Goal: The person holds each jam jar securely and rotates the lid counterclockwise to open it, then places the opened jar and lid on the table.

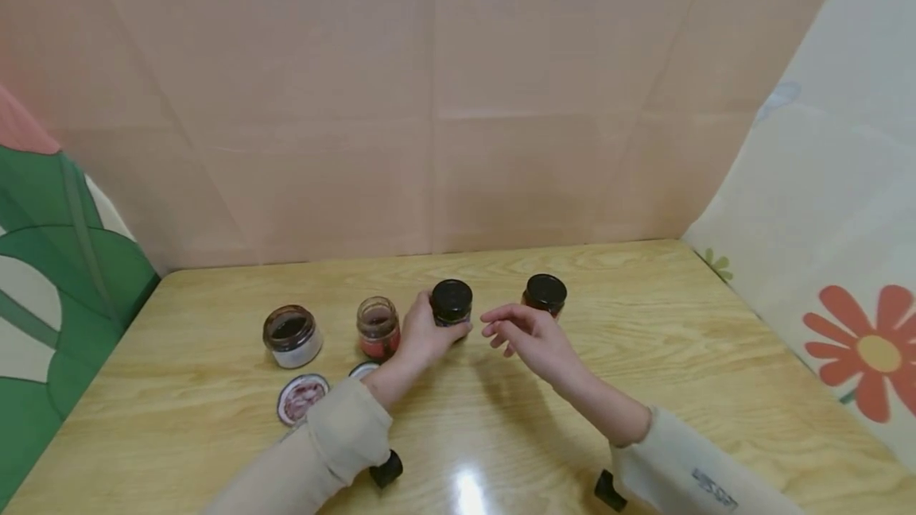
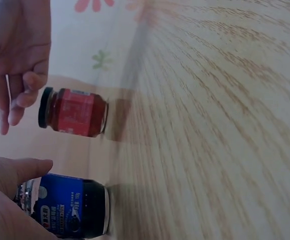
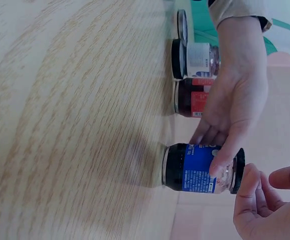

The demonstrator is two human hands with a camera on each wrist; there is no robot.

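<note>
My left hand (image 1: 424, 336) grips a jar with a blue label (image 2: 67, 205) and a black lid (image 1: 452, 299), thumb across its near side. The jar stands upright on the table. My right hand (image 1: 535, 342) hovers just right of it, fingers relaxed and pointing toward the lid, holding nothing. In the right wrist view its fingertips (image 3: 249, 175) are right by the lid's edge. Behind the right hand, a closed jar with a red label (image 2: 77, 112) stands upright, its black lid (image 1: 546, 291) on.
Left of the held jar stand a lidless red-labelled jar (image 1: 378, 331) and a lidless white-labelled jar (image 1: 293, 338). One lid (image 1: 303, 399) lies before them, inner side up; another lid (image 1: 363, 370) is partly behind the left forearm. A pink cloth (image 1: 429, 102) hangs behind the wooden table (image 1: 687, 340).
</note>
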